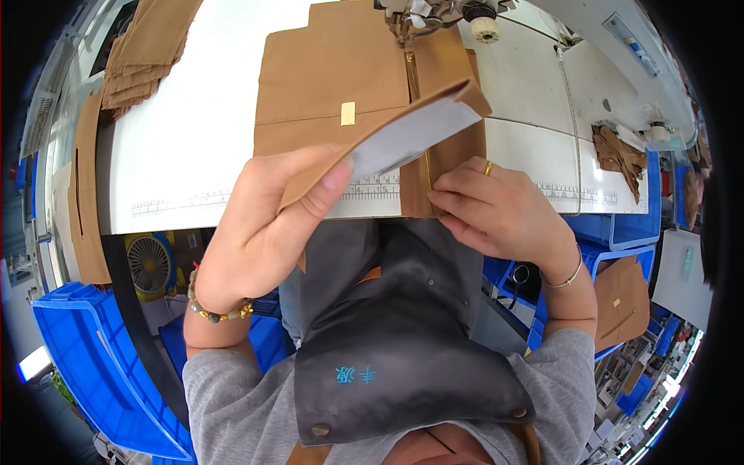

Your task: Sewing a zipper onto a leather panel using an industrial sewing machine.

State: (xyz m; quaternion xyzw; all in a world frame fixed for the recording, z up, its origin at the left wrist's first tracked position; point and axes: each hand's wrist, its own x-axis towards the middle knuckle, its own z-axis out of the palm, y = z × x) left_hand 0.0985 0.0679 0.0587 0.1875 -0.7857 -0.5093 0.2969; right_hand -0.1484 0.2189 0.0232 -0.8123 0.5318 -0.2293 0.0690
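A large brown leather-like panel (333,70) lies under the sewing machine head (415,19), with a small gold-coloured tab (348,114) on it. My left hand (271,201) grips the panel's near edge between thumb and fingers. That edge is lifted and folded up, showing its pale grey backing (411,136). A zipper (428,167) with gold-coloured teeth runs along the brown piece from the machine to the table's front edge. My right hand (496,203) pinches the zipper's near end there, fingers closed together.
Stacked brown pieces (147,54) lie at the far left of the white table (174,163), which has a printed ruler. Brown scraps (620,159) sit at its right. Blue crates (101,364) and a yellow fan (151,263) stand below, left. Another brown panel (622,302) rests in a crate, right.
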